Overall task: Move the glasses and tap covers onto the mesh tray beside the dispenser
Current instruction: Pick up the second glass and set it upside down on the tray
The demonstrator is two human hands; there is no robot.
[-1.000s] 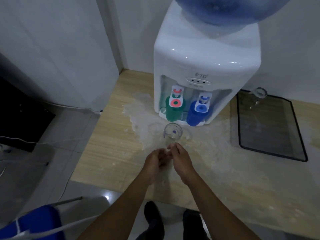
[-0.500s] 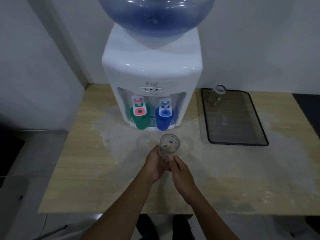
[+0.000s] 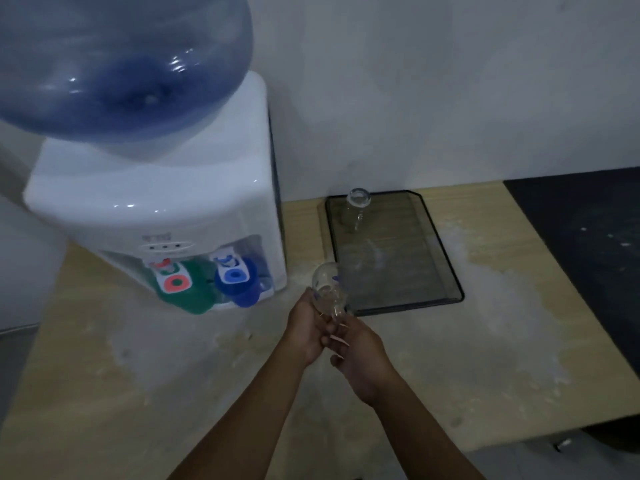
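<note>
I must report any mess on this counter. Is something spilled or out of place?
Yes. A pale, blotchy stain spreads over the wooden counter, from in front of the dispenser to right of the tray; wet or dried, I cannot tell.

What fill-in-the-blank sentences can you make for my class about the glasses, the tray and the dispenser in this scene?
1. The glass in the air is held by ____ hands.
2. Another glass stands at the far end of the mesh ____.
3. The cover on the tap marked red is ____.
4. The bottle on top of the dispenser is ____.

Missing words: both; tray; green; blue
</note>
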